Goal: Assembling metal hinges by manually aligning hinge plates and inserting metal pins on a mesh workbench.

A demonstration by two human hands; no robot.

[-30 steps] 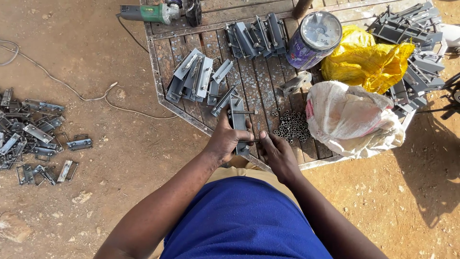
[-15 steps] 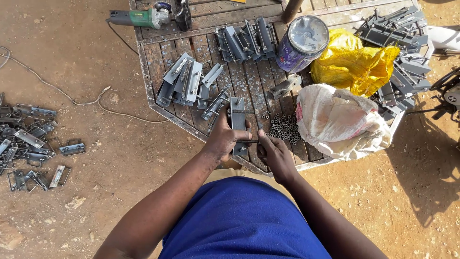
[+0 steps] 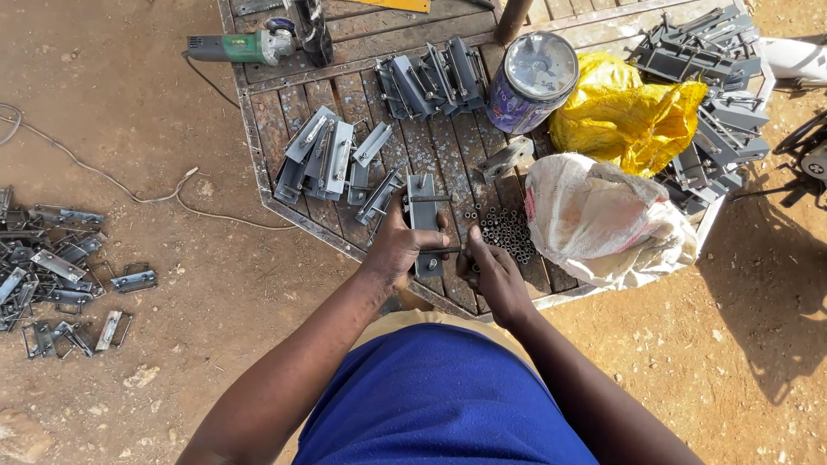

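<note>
— What crowds the hands?
— The left hand (image 3: 398,247) grips a grey metal bracket (image 3: 424,222) on the wooden table (image 3: 258,138); the right hand (image 3: 493,277) pinches its near end. Small tubes (image 3: 506,232) and a white sack (image 3: 603,220) lie just right.
— Open room?
— Bare dirt left, before the scattered brackets (image 3: 52,275).

Both hands slid slightly fwd on bench; right hand (image 3: 493,274) thumb now pressed vs lower end of metal bracket (image 3: 424,222); left hand (image 3: 403,244) wraps its left edge tighter.
</note>
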